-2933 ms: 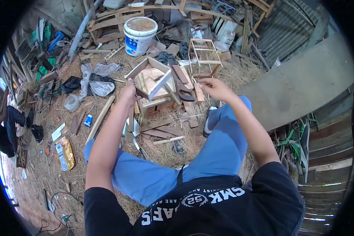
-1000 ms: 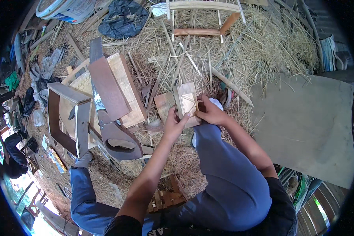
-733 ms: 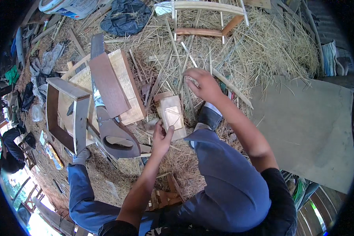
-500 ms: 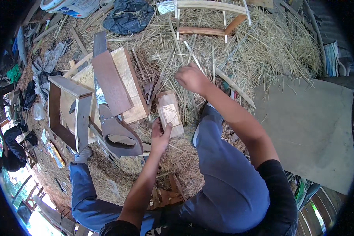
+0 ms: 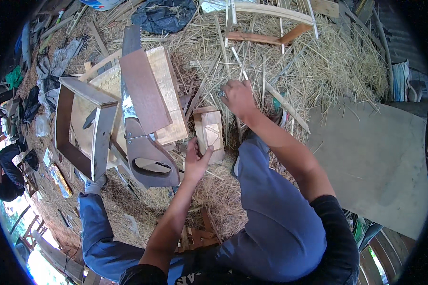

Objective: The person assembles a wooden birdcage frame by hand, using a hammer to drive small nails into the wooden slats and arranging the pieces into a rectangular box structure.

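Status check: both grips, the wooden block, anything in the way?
Left grip holding pale wooden block. Right grip over straw, contents unclear. Handsaw left of block, apart.

"What lay along the top edge?"

"A crumpled dark plastic bag (image 5: 163, 16), left of a wooden frame (image 5: 273, 10); a white bucket (image 5: 101, 4) with coloured markings was only partly in view."

"And on the right?"

"A broad grey board (image 5: 370, 166), with a few loose stalks on it and straw (image 5: 349, 71) heaped just beyond."

"The far left?"

"A green bundle (image 5: 14, 76), and nearer, a yellowish packet (image 5: 60, 181) on the ground."
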`<action>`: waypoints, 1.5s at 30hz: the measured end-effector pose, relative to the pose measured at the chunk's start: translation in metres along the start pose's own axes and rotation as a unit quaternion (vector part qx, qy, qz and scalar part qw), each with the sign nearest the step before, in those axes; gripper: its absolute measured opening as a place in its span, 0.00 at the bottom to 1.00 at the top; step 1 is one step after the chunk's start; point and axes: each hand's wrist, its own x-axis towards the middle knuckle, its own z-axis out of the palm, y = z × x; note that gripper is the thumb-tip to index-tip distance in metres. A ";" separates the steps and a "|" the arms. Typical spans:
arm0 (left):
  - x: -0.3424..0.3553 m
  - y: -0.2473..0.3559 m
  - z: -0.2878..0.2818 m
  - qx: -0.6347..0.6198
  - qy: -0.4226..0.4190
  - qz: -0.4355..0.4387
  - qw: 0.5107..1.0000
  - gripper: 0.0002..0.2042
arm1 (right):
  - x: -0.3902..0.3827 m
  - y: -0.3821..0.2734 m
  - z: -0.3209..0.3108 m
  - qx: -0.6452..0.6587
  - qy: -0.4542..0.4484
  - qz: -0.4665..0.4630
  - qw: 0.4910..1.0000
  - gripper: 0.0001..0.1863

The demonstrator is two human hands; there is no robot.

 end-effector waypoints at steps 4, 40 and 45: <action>0.000 0.000 -0.004 0.011 0.003 -0.012 1.000 0.32 | 0.004 -0.006 -0.001 -0.027 -0.060 0.025 0.998 0.11; 0.026 0.014 -0.001 0.065 0.016 0.005 0.998 0.29 | 0.006 -0.022 0.014 0.115 -0.028 0.196 0.973 0.08; 0.029 0.007 -0.001 0.047 0.001 0.016 0.999 0.27 | 0.002 -0.011 0.014 0.162 -0.009 0.210 0.964 0.09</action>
